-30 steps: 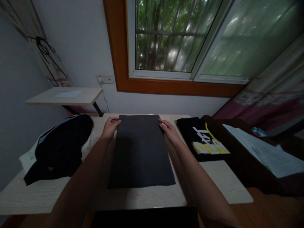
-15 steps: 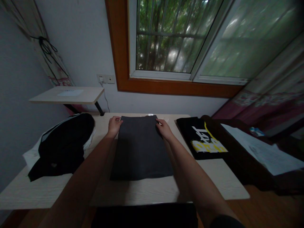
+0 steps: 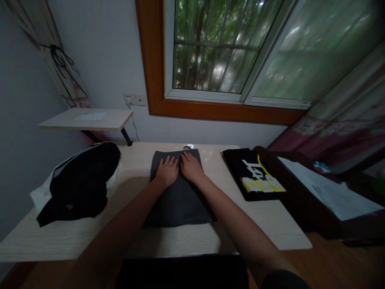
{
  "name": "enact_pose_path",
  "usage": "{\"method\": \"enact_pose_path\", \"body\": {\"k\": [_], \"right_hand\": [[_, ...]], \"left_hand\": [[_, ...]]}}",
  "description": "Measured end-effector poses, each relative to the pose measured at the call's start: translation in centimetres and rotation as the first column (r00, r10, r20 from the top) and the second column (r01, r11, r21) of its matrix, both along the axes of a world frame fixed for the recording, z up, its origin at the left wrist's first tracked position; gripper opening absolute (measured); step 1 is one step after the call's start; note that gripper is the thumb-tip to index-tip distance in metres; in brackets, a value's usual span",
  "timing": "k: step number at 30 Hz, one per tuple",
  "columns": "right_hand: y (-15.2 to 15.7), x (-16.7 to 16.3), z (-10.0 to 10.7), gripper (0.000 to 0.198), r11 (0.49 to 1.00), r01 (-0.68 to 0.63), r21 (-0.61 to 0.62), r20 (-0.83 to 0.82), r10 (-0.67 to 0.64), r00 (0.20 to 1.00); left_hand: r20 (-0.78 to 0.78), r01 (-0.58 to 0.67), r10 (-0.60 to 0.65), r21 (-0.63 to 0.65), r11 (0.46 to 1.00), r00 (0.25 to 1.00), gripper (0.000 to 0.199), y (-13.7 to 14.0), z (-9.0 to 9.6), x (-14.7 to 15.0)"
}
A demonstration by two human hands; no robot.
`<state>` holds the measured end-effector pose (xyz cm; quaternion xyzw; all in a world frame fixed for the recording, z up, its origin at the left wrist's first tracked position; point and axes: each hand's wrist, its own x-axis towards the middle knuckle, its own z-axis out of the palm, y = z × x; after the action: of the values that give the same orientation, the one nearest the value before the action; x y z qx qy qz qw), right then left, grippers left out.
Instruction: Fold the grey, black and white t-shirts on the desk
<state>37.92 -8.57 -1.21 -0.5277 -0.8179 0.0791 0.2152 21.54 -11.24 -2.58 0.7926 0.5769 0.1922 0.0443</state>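
A dark grey folded cloth (image 3: 180, 204), seemingly a garment, lies flat on the pale wooden table (image 3: 264, 224) in front of me. My left hand (image 3: 168, 170) rests palm down on its upper part, fingers spread. Beside it, my right hand (image 3: 191, 165) also lies flat on the cloth, its fingers stretched toward the far edge. A narrow strip of cloth shows between the two hands. My forearms cover parts of the cloth's left and right sides.
To the left lies a heap of black and white clothes (image 3: 81, 184) below a small raised shelf (image 3: 114, 118). A folded black shirt with yellow and white print (image 3: 258, 176) sits at the right. Behind the table are the wall and window (image 3: 216, 52).
Both hands have let go of the cloth's far corners and moved inward. They now lie flat on its upper part, close together.
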Motion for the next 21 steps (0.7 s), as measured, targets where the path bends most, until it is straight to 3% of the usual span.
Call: {"method": "enact_pose_path", "body": {"k": [3, 6, 12, 16, 21], "right_hand": [[-0.9, -1.9, -0.6, 0.052, 0.997, 0.023, -0.076, 0.058, -0.019, 0.998], [-1.3, -1.9, -1.5, 0.053, 0.996, 0.049, -0.070, 0.050, -0.045, 0.998], [-1.1, 1.2, -2.8, 0.057, 0.996, 0.080, -0.027, 0.002, -0.080, 0.997], [-1.5, 3.6, -2.6, 0.062, 0.984, 0.169, -0.065, 0.102, -0.162, 0.982], [-2.8, 6.3, -2.1, 0.063, 0.968, 0.231, -0.100, 0.203, -0.207, 0.957]], "left_hand": [[-0.022, -0.020, 0.020, 0.003, 1.000, 1.000, 0.054, -0.4, -0.8, 0.0], [0.006, -0.016, 0.015, 0.051, 0.999, 1.000, 0.053, -0.3, -1.3, -1.4], [0.025, -0.111, 0.111, 0.024, 0.993, 0.994, 0.056, 0.5, -1.8, -5.5], [-0.064, -0.136, 0.134, -0.043, 0.990, 0.989, 0.060, 0.4, -1.8, -7.1], [-0.125, -0.155, 0.151, -0.023, 0.988, 0.981, 0.060, -0.6, -2.2, -8.8]]}}
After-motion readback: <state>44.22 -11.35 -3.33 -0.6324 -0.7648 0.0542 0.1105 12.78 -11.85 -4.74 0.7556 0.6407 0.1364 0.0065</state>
